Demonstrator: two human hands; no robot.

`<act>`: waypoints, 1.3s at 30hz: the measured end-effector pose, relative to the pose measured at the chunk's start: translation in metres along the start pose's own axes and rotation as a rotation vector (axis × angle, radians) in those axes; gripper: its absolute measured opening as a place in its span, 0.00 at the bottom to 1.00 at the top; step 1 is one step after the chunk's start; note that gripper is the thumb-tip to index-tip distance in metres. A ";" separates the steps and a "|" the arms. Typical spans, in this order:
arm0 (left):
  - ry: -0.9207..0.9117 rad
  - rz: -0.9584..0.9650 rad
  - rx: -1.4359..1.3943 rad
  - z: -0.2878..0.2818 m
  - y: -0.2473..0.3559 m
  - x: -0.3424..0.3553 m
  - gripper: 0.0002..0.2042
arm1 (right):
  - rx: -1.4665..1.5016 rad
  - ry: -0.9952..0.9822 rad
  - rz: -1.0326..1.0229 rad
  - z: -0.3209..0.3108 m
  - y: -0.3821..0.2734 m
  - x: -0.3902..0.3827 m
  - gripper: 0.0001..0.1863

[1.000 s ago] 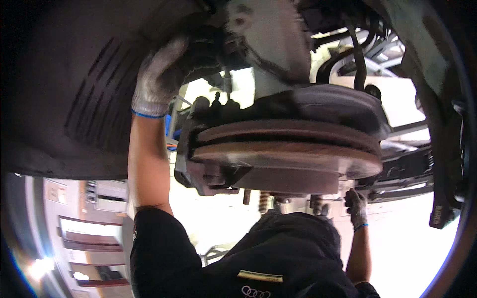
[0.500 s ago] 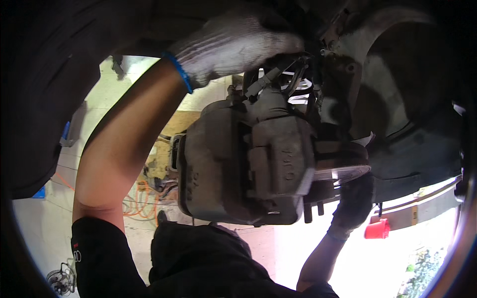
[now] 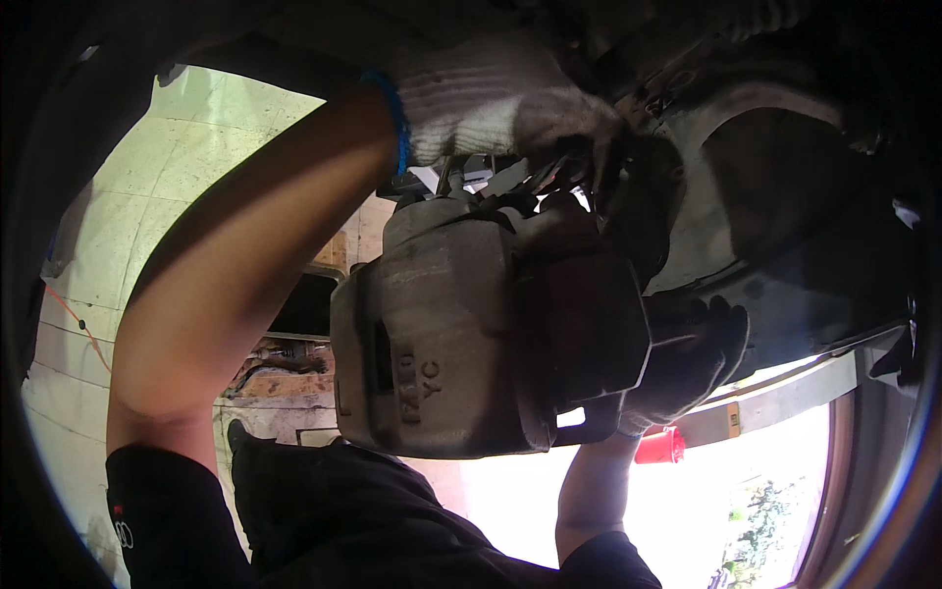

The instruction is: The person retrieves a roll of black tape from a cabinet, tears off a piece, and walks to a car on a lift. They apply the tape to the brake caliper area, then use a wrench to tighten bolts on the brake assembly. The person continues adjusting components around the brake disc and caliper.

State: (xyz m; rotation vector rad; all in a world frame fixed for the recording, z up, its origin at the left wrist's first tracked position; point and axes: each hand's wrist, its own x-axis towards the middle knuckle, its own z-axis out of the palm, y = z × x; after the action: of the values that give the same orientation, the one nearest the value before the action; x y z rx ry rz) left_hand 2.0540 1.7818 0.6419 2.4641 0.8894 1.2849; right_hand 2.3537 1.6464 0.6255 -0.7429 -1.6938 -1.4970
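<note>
A grey metal brake caliper [image 3: 451, 334] with raised cast marks fills the middle of the view. Above it, my left hand [image 3: 510, 108], in a white knitted glove with a blue cuff, has its fingers bent down among the dark fittings and thin lines behind the caliper's top. Whatever lies within those fingers is hidden in shadow. My right hand [image 3: 697, 368], also gloved, is beyond the caliper's right side. Its fingers point upward, slightly apart, and darkness hides whether they touch the caliper or the parts behind it.
A dark wheel-arch liner [image 3: 785, 226] curves around the right side. Dark vehicle parts hang overhead. Pale tiled floor [image 3: 147, 187] shows at left, with an orange cord [image 3: 83, 329] on it. A red container [image 3: 660, 447] stands beyond my right wrist, in bright light.
The view has shifted, and the caliper looks larger and further left. The brake disc edge seen earlier is now hidden. My right hand shows higher, with its fingers more visible; my left remains above the caliper.
</note>
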 end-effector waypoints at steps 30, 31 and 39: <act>-0.454 0.284 0.176 -0.099 -0.060 -0.022 0.26 | -0.083 0.008 0.156 0.019 -0.080 0.028 0.18; -0.421 0.274 0.175 -0.100 -0.060 -0.023 0.26 | -0.079 0.008 0.148 0.019 -0.081 0.029 0.18; 0.029 0.543 0.706 -0.064 -0.090 -0.065 0.24 | -0.107 -0.006 0.146 0.023 -0.081 0.033 0.18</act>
State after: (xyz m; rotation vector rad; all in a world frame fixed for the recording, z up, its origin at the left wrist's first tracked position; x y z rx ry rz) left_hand 1.9382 1.8085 0.5959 3.4313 0.8049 1.3141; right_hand 2.2661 1.6551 0.6069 -0.9091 -1.5384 -1.4931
